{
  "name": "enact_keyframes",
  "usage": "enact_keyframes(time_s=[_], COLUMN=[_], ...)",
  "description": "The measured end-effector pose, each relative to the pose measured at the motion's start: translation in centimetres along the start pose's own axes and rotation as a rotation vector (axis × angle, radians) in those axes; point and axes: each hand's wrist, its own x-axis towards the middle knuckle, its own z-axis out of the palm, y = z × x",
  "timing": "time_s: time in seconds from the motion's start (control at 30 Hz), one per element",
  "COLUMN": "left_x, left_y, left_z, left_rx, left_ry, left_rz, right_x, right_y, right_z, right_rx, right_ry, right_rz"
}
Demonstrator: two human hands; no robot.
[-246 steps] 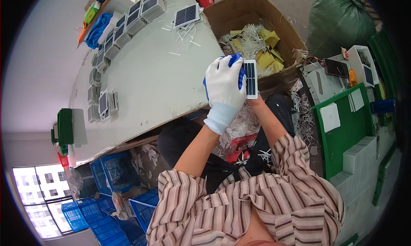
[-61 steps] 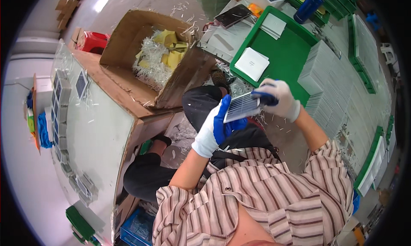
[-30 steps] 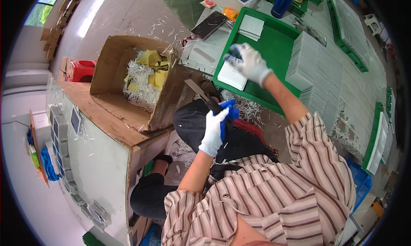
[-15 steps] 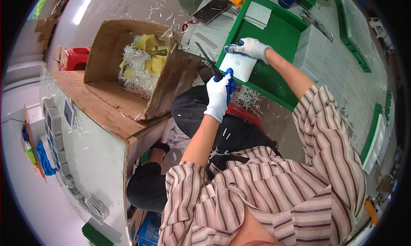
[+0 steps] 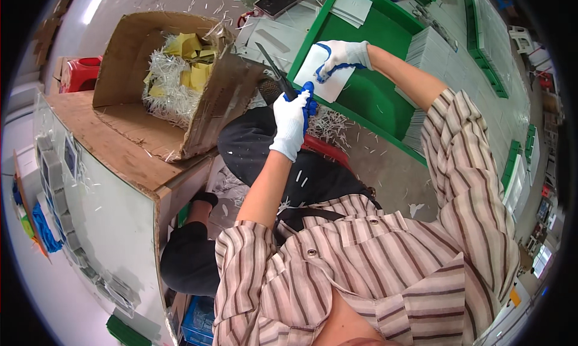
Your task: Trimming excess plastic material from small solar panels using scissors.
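Left hand point(image 5: 291, 118) gripping long-bladed tool point(image 5: 274, 68), tip forward-left; white cards point(image 5: 332, 92) beneath right hand point(image 5: 343, 56), nearer one; can't tell if fingers pinch

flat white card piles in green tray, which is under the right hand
The nearer pile, partly covered by the right hand; no hand covers the farther pile.

Tray point(image 5: 379, 108) looks smooth, plastic; cards point(image 5: 334, 90), smooth matt paper. Gloves point(image 5: 290, 120) show knit cloth with rubbery coating. Blade point(image 5: 269, 60) looks metal; box point(image 5: 227, 99), rough matt cardboard.
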Motion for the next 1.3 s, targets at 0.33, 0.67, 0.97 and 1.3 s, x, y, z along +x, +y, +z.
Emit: enact_keyframes(time_s=[0.33,0.67,0.97,1.3], left_x=[-6.7,-11.0,-12.6,-12.9], left_y=[1.5,1.3,0.8,0.7], left_z=[-4.9,-5.1,-6.5,-7.0], left_rx=[0.077,0.111,0.123,0.057], left_ry=[-0.068,-0.164,-0.16,-0.18], left_rz=[0.024,0.051,0.104,0.117], right_x=[-11.0,-17.9,-17.0,-17.3], right_y=[1.0,6.6,10.8,11.3], right_z=[1.2,6.7,6.0,7.7], right_rx=[-0.286,-0.992,-1.15,-1.271], right_ry=[0.658,0.92,0.972,1.206], right_rz=[0.082,0.199,0.203,0.236])
